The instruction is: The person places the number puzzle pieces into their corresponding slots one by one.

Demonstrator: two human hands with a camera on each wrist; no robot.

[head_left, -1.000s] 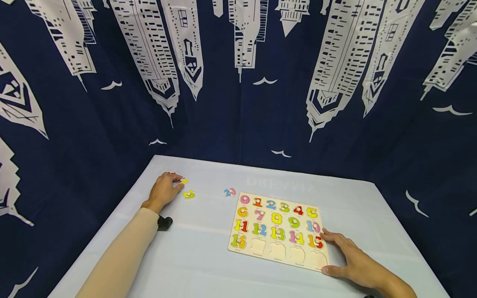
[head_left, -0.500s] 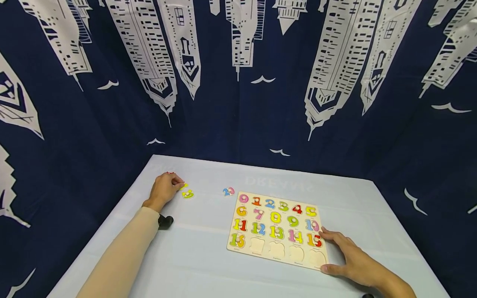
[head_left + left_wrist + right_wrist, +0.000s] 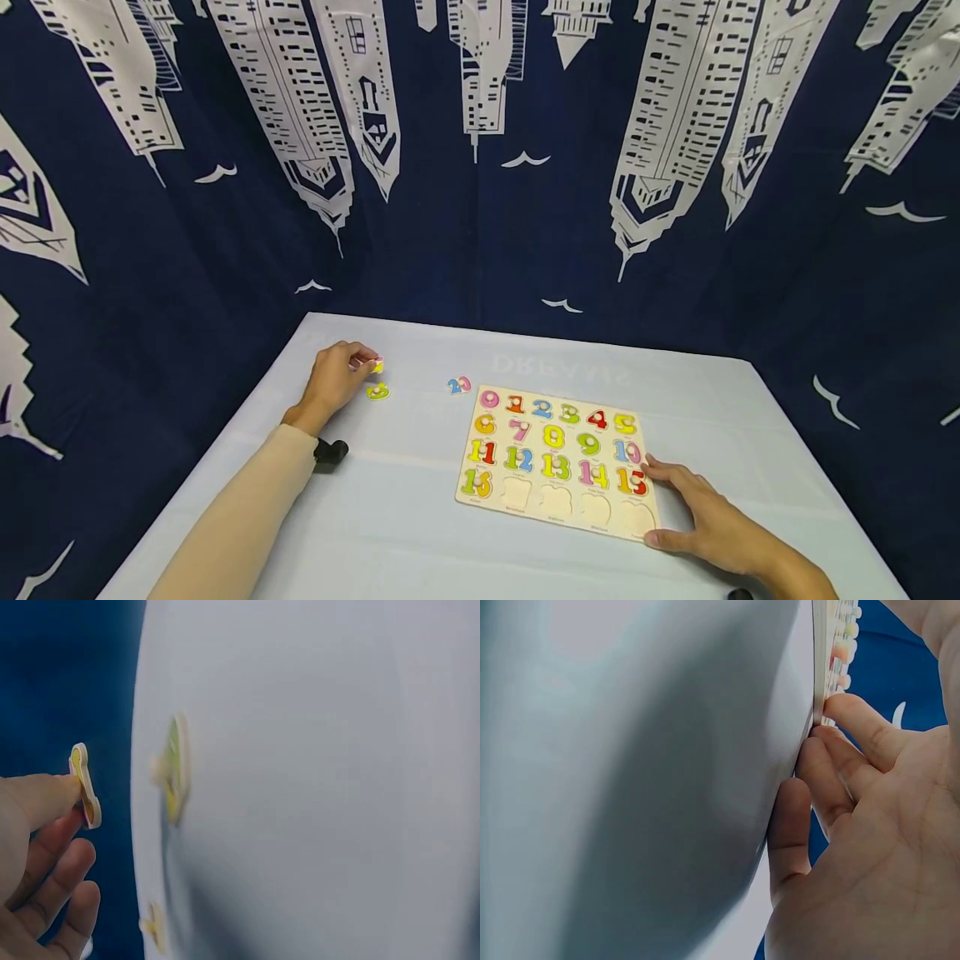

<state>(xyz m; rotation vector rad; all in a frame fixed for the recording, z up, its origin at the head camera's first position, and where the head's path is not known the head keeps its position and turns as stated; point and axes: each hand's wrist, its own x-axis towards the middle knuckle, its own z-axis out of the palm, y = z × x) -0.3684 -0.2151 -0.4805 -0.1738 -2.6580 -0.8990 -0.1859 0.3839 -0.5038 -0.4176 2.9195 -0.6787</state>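
Observation:
My left hand (image 3: 335,379) is at the far left of the table, pinching a yellow and pink number puzzle piece (image 3: 88,791) between thumb and fingers. The piece is held on edge in the left wrist view, with its number face mostly turned away. A green and yellow number piece (image 3: 378,391) lies on the table just in front of that hand. At the right, my right hand (image 3: 712,525) touches the right edge of the wooden number board (image 3: 555,515), thumb by the near corner and fingers farther up. Number pieces fill its upper rows and the 16 slot; several bottom-row recesses are bare.
A blue and pink 20 piece (image 3: 459,385) lies beyond the board's far left corner. Another small yellow piece (image 3: 154,928) shows low in the left wrist view. A dark blue cloth (image 3: 480,250) with white buildings hangs behind the white table (image 3: 390,517).
My left hand has shifted slightly away and to the right with the pinched piece, which has turned. A bit of red seen behind that hand is now hidden. The right hand stays on the board.

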